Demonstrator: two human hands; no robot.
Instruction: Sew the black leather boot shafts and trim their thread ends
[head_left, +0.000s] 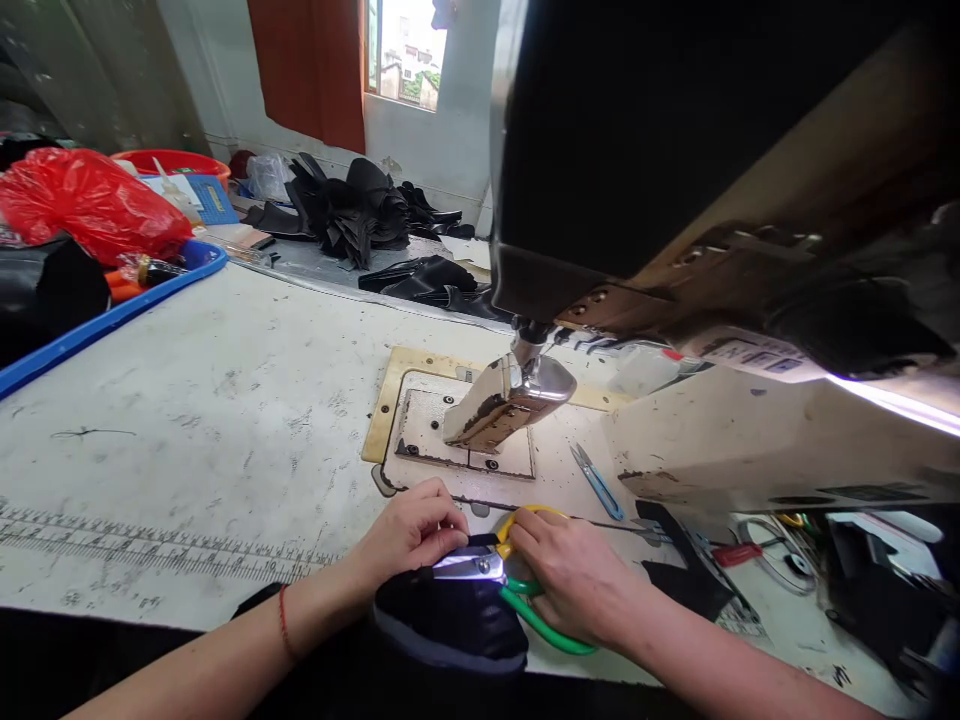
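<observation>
Holding a dark folded piece of leather-like material with a pale grey edge point(450, 625) at the near edge of the worn white tabletop point(225, 400), my left hand point(412, 535) pinches its top fold with fingers closed narrow on it, a red thread bracelet point(284, 622) at the wrist. My right hand point(574, 580) is wrapped shut through the loops of the scissors with one yellow and one green handle point(525, 590), and their steel blades point(469, 567) point toward my left fingertips, lying right on the fold.

I judge the main risk to be those left fingertips: they sit touching the blades, so a careless close could nick them. The soft piece is bunched, so the blades could also catch a hidden layer beneath and cut more than the edge I see. Part of it hangs past the tabletop edge below my hands, and it could slide off if my pinch loosens.

The piece looks black, smooth and slightly glossy, mounded in a rounded lump, with the lighter grey band curving along its lower rim.

Beyond my hands stands the metal presser foot of the sewing machine point(510, 400), and just past my right hand lies a small blue thread snip point(596, 482). Far beyond my left hand sit a blue tray point(112, 315) and a red plastic bag point(90, 200)
</observation>
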